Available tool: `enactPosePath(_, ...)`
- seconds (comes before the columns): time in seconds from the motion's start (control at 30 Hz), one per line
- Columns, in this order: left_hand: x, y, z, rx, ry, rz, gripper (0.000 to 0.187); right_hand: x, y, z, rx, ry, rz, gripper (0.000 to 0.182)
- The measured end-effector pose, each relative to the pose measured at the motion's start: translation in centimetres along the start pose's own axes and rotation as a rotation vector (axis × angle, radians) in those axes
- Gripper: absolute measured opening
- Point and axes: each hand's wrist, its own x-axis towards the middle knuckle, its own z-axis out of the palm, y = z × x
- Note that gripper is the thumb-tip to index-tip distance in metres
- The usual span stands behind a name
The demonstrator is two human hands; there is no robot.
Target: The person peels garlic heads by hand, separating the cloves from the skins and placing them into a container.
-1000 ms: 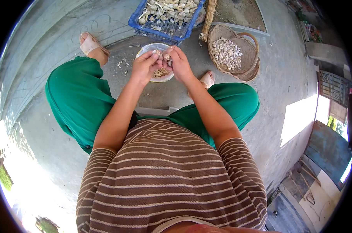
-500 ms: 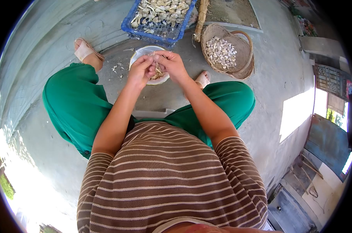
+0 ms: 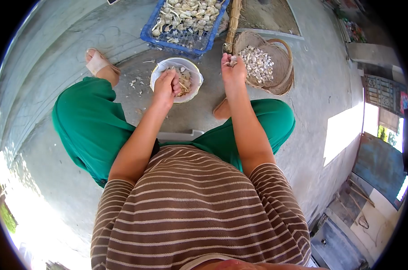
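Observation:
My left hand (image 3: 166,85) hovers over a white bowl (image 3: 191,66) of garlic skins and stalks on the ground, fingers curled, seemingly on a bit of skin. Raised to the right, my right hand (image 3: 233,67) pinches garlic cloves (image 3: 231,61) beside a woven basket (image 3: 281,79) that holds peeled cloves (image 3: 257,61). A blue plastic crate (image 3: 177,43) full of whole garlic bulbs (image 3: 188,12) stands just beyond the bowl.
I sit low on a grey concrete floor, green trousers spread, sandalled left foot (image 3: 97,62) out to the left. Loose skins (image 3: 135,81) lie left of the bowl. A bundle of sticks (image 3: 233,17) leans between crate and basket. A sunlit patch (image 3: 344,134) is at right.
Both hands were together over the bowl working one bulb. Now they are apart: the right hand has swung right toward the basket with cloves, the left stays over the bowl.

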Motion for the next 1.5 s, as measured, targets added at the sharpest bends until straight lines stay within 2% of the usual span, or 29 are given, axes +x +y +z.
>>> enactPosePath(0.07,0.9,-0.8,-1.8,-0.036,-0.112,0.008,0.009,2.3,-4.2,0.4,0.215,-0.028,-0.173,0.038)
enactPosePath(0.1,0.7,-0.7,-1.3,-0.038,-0.109,0.011,0.009,2.5,-5.4,0.6,0.212,-0.03,-0.169,0.038)
enactPosePath(0.17,-0.3,-0.6,0.9,0.276,0.172,0.09,0.014,2.5,-6.7,1.3,0.322,0.177,-0.229,0.047)
enactPosePath(0.2,-0.7,-0.4,1.6,0.273,0.172,0.092,0.014,2.5,-5.9,1.0,0.32,0.175,-0.229,0.047)
enactPosePath(0.27,-1.2,-0.1,2.5,0.362,0.242,0.134,0.021,2.3,-2.9,0.0,0.038,0.086,-0.213,0.053)
enactPosePath(0.3,-1.0,-0.2,2.4,0.354,0.246,0.152,0.016,1.5,-1.6,0.7,-0.093,0.074,-0.165,0.043)
enactPosePath(0.33,-0.7,-0.3,2.2,0.35,0.253,0.153,0.016,1.6,-0.4,1.0,-0.099,0.072,-0.159,0.043)
enactPosePath(0.4,-0.4,-0.4,1.7,0.142,0.139,0.033,0.015,1.7,2.0,1.6,-0.593,-0.244,-0.187,0.029)
enactPosePath(0.43,-0.4,-0.2,1.9,0.141,0.145,0.02,0.018,1.2,3.3,3.0,-0.595,-0.244,-0.183,0.029)
enactPosePath(0.5,-0.2,-0.5,1.7,0.1,0.126,0.012,0.019,0.5,5.8,6.1,-0.829,-0.4,-0.21,0.016)
enactPosePath(0.53,0.0,-0.8,1.5,0.059,0.105,0.004,0.02,0.9,7.2,7.0,-0.829,-0.402,-0.207,0.016)
enactPosePath(0.6,0.3,-1.3,1.6,0.093,0.125,0.024,0.019,2.5,10.2,9.1,-1.18,-0.573,-0.191,0.018)
enactPosePath(0.63,0.3,-1.4,1.7,0.13,0.148,0.027,0.018,3.6,11.9,9.7,-1.177,-0.577,-0.185,0.018)
enactPosePath(0.7,0.3,-1.2,1.8,0.144,0.166,0.019,0.016,5.9,15.4,10.6,-1.608,-0.765,-0.442,0.016)
enactPosePath(0.73,0.2,-1.0,1.8,0.145,0.171,0.02,0.016,7.4,17.1,10.9,-1.605,-0.768,-0.438,0.016)
enactPosePath(0.83,0.4,-0.7,1.5,0.082,0.165,-0.031,0.015,11.2,21.6,11.5,-1.65,-0.538,-0.391,0.025)
enactPosePath(0.87,0.5,-0.7,1.3,0.08,0.17,-0.029,0.015,12.0,22.3,11.5,-1.651,-0.543,-0.386,0.025)
enactPosePath(0.93,0.6,-0.5,1.0,0.08,0.176,-0.033,0.014,11.6,22.9,12.9,-1.935,-0.374,-0.476,0.028)
enactPosePath(0.97,0.7,-0.4,0.9,0.079,0.179,-0.033,0.014,11.4,23.1,13.5,-1.993,-0.359,-0.454,0.026)
enactPosePath(1.1,0.6,-0.3,0.7,0.052,0.182,-0.039,0.013,10.7,22.9,14.0,-1.981,-0.343,-0.419,0.022)
enactPosePath(1.17,0.5,-0.2,0.7,0.053,0.177,-0.034,0.013,10.9,22.9,13.6,-1.958,-0.481,-0.466,0.02)
enactPosePath(1.3,0.2,0.2,0.8,0.048,0.174,-0.016,0.013,10.0,22.4,12.7,-1.887,-0.507,-0.624,0.019)
enactPosePath(1.37,0.2,0.2,1.1,0.035,0.164,0.002,0.014,8.0,20.4,12.7,-1.508,-0.499,-0.541,0.017)
enactPosePath(1.4,0.2,0.1,1.0,0.03,0.147,0.023,0.016,6.9,19.1,12.6,-1.506,-0.495,-0.552,0.017)
enactPosePath(1.47,0.2,0.1,1.3,0.027,0.12,0.045,0.02,4.0,16.2,12.2,-1.183,-0.513,-0.198,0.013)
enactPosePath(1.5,0.1,0.1,1.5,-0.004,0.172,0.106,0.025,2.2,14.6,11.8,-1.181,-0.506,-0.207,0.013)
